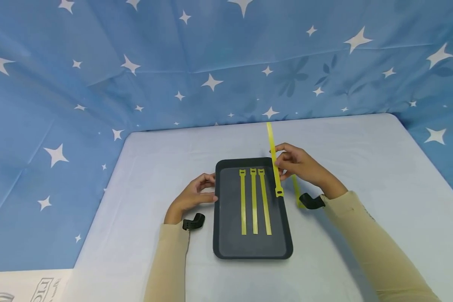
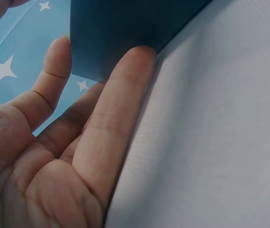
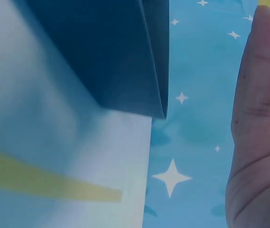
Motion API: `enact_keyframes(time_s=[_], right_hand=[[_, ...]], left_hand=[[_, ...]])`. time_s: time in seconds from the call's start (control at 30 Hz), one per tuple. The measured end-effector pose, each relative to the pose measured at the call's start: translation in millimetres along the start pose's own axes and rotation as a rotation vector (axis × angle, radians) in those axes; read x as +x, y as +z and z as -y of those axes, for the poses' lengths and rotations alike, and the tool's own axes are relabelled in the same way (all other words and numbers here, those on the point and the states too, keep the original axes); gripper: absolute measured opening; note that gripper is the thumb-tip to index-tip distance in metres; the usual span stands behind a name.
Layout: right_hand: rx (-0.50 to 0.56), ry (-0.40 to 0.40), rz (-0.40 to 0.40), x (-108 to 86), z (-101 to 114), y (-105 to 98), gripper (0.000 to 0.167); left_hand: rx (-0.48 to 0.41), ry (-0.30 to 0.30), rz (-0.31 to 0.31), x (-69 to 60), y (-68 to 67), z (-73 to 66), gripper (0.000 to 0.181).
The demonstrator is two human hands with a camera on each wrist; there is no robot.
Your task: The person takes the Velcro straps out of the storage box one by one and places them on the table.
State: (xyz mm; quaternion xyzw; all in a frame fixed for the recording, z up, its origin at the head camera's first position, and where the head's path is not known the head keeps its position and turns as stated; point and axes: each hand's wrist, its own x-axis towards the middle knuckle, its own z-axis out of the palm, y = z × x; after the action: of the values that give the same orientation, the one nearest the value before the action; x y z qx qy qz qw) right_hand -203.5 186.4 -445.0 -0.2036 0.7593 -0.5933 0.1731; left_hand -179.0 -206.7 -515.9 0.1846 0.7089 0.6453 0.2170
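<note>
Head view, and the right hand [image 1: 296,163] pinches a strap [image 1: 274,156] over the tray [image 1: 226,218], right side, three straps [image 1: 254,201] inside, the relaxed left hand [image 1: 193,193] touching, perhaps steadying, the left side; left wrist, fingertips [image 2: 138,59] meet tray; right wrist, a loose strap [image 3: 54,178] on the desk [image 3: 130,152].

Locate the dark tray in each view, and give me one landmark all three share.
Head: the dark tray lies just below and right of centre, between the left hand and the right hand.
Left wrist: top centre, the dark tray runs out of frame.
Right wrist: top, left of centre, the dark tray, also cut off.
Shared landmark: blue star-patterned cloth.
</note>
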Motion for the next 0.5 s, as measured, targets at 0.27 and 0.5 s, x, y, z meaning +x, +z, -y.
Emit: enact_keyframes(time_s=[0.27,0.5], right_hand=[[-0.003,0.023,-0.038,-11.3,-2.3,-11.0,0.041],[-0.006,0.058,-0.057,-19.7,-4.4,-19.9,0.041]], left_hand=[[0.022,-0.005,-0.004,-1.0,-1.4,2.6,0.047],[0.018,0.0,-0.004,-1.1,-0.7,0.8,0.048]])
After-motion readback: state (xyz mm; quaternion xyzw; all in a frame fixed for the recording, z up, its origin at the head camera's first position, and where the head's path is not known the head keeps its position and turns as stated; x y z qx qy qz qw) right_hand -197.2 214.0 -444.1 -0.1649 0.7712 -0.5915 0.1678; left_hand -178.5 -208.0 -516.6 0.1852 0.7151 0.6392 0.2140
